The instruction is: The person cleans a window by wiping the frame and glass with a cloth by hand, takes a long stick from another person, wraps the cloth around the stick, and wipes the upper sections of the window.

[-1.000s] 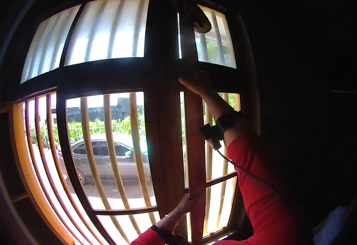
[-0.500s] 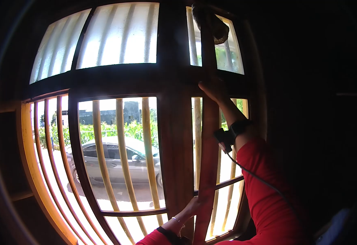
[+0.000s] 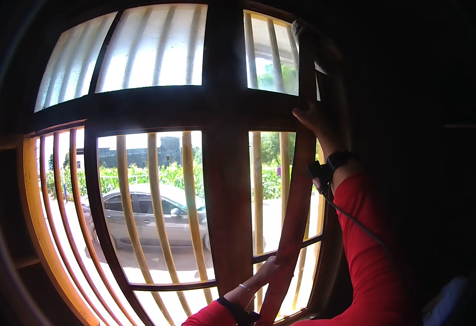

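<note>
A long dark reddish wooden board (image 3: 299,190) stands nearly upright in front of the right part of the barred window, leaning a little to the right at its top. My right hand (image 3: 315,118) grips the board high up, its thumb on the left edge. Lower down, my left hand (image 3: 268,270) is wrapped round the same board. At the board's top is a fuzzy, dark bundle (image 3: 322,49), mostly lost in shadow. Black straps with small devices sit on both my wrists, and a cable runs along my right sleeve.
A wooden window frame (image 3: 227,163) with upright bars (image 3: 157,206) fills the left and middle. Outside are a grey car (image 3: 145,217) and green plants (image 3: 140,175). Dark shelving stands at the far left. The right side is deep in shadow.
The board and both my hands have moved right across the window. The fuzzy bundle has shifted right, off the upper right pane towards the frame's edge.
</note>
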{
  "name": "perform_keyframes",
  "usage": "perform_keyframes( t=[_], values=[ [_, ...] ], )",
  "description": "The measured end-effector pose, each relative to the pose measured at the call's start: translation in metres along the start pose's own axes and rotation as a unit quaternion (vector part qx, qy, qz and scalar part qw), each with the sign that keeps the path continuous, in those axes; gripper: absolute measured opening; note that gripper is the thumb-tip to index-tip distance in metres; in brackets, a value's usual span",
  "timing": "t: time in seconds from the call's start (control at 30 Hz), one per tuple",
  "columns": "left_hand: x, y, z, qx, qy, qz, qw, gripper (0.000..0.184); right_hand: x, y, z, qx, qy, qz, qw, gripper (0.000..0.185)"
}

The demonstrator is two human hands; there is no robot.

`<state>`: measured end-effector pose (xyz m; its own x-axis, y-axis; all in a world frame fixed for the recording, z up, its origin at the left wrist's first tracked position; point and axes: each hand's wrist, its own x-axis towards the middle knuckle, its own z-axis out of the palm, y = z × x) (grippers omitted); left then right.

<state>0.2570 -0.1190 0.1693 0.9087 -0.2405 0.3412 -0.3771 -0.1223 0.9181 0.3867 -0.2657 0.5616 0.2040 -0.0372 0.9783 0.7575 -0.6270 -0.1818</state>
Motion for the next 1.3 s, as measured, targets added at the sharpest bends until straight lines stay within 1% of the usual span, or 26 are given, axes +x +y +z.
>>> perform_keyframes(
  t=[0.1, 0.17, 0.23, 0.27, 0.33, 0.4, 0.47, 0.5, 0.53, 0.6, 0.67, 0.73, 0.8, 0.83, 0.9, 1.0, 1.03, 1.07, 1.13, 1.17, 1.2, 1.27, 1.3],
  values=[
    [-0.011, -0.003, 0.002, 0.015, 0.021, 0.003, 1.000, 0.039, -0.013, -0.022, 0.013, 0.006, 0.007, -0.012, 1.000, 0.056],
    [-0.014, -0.032, 0.001, 0.001, 0.038, -0.005, 0.999, 0.040, -0.016, -0.042, 0.020, 0.062, -0.109, -0.004, 0.992, 0.062],
    [-0.022, -0.055, 0.002, -0.050, 0.062, 0.003, 0.997, 0.037, -0.032, -0.079, 0.020, 0.107, -0.106, -0.066, 0.986, 0.057],
    [-0.027, -0.063, 0.001, -0.074, 0.076, 0.008, 0.994, 0.036, -0.040, -0.095, 0.021, 0.119, -0.089, -0.086, 0.985, 0.055],
    [-0.038, -0.070, -0.008, 0.004, 0.112, -0.003, 0.994, 0.035, -0.052, -0.114, 0.024, 0.144, -0.057, -0.125, 0.980, 0.053],
    [-0.050, -0.084, -0.017, 0.063, 0.142, -0.023, 0.988, 0.035, -0.059, -0.110, 0.037, 0.158, -0.047, -0.187, 0.968, 0.052],
    [-0.055, -0.111, -0.023, 0.103, 0.159, -0.050, 0.981, 0.036, -0.068, -0.106, 0.045, 0.162, -0.087, -0.185, 0.965, 0.051],
    [-0.062, -0.120, -0.021, 0.115, 0.154, -0.094, 0.977, 0.040, -0.082, -0.105, 0.042, 0.155, -0.131, -0.149, 0.968, 0.050],
    [-0.072, -0.132, -0.015, 0.099, 0.157, -0.102, 0.977, 0.038, -0.098, -0.103, 0.037, 0.145, -0.172, -0.111, 0.968, 0.049],
    [-0.092, -0.150, 0.001, 0.066, 0.160, -0.116, 0.978, 0.034, -0.146, -0.106, 0.014, 0.216, -0.232, -0.016, 0.948, 0.046],
    [-0.118, -0.179, 0.019, 0.039, 0.147, -0.143, 0.978, 0.034, -0.201, -0.081, 0.037, 0.226, -0.167, -0.047, 0.958, 0.050],
    [-0.140, -0.196, 0.032, 0.027, 0.133, -0.166, 0.977, 0.035, -0.257, -0.061, 0.049, 0.223, -0.181, -0.047, 0.957, 0.051],
    [-0.152, -0.203, 0.043, 0.016, 0.122, -0.184, 0.975, 0.035, -0.296, -0.064, 0.032, 0.283, -0.151, -0.026, 0.947, 0.051],
    [-0.155, -0.205, 0.047, 0.016, 0.117, -0.189, 0.975, 0.035, -0.306, -0.060, 0.032, 0.265, -0.145, -0.013, 0.953, 0.052],
    [-0.157, -0.205, 0.052, 0.014, 0.110, -0.193, 0.975, 0.035, -0.321, -0.053, 0.030, 0.233, -0.137, 0.014, 0.963, 0.053],
    [-0.160, -0.202, 0.056, 0.018, 0.103, -0.188, 0.977, 0.036, -0.321, -0.046, 0.019, 0.213, -0.183, 0.066, 0.957, 0.060],
    [-0.164, -0.201, 0.055, 0.020, 0.102, -0.187, 0.977, 0.036, -0.316, -0.050, 0.010, 0.198, -0.195, 0.067, 0.958, 0.063],
    [-0.166, -0.201, 0.053, 0.022, 0.101, -0.187, 0.977, 0.036, -0.316, -0.048, 0.015, 0.165, -0.186, 0.084, 0.965, 0.064],
    [-0.175, -0.200, 0.047, 0.027, 0.099, -0.190, 0.976, 0.037, -0.319, -0.039, 0.021, 0.148, -0.177, 0.055, 0.972, 0.066],
    [-0.180, -0.201, 0.044, 0.028, 0.097, -0.194, 0.976, 0.037, -0.321, -0.037, 0.020, 0.140, -0.188, 0.085, 0.968, 0.070],
    [-0.186, -0.203, 0.040, 0.031, 0.094, -0.198, 0.975, 0.037, -0.320, -0.037, 0.022, 0.140, -0.180, 0.085, 0.970, 0.073],
    [-0.197, -0.204, 0.033, 0.038, 0.087, -0.208, 0.974, 0.037, -0.312, -0.043, 0.013, 0.116, -0.210, 0.124, 0.963, 0.077],
    [-0.201, -0.204, 0.032, 0.037, 0.085, -0.211, 0.973, 0.037, -0.304, -0.044, 0.017, 0.123, -0.169, 0.107, 0.972, 0.077]
  ],
)
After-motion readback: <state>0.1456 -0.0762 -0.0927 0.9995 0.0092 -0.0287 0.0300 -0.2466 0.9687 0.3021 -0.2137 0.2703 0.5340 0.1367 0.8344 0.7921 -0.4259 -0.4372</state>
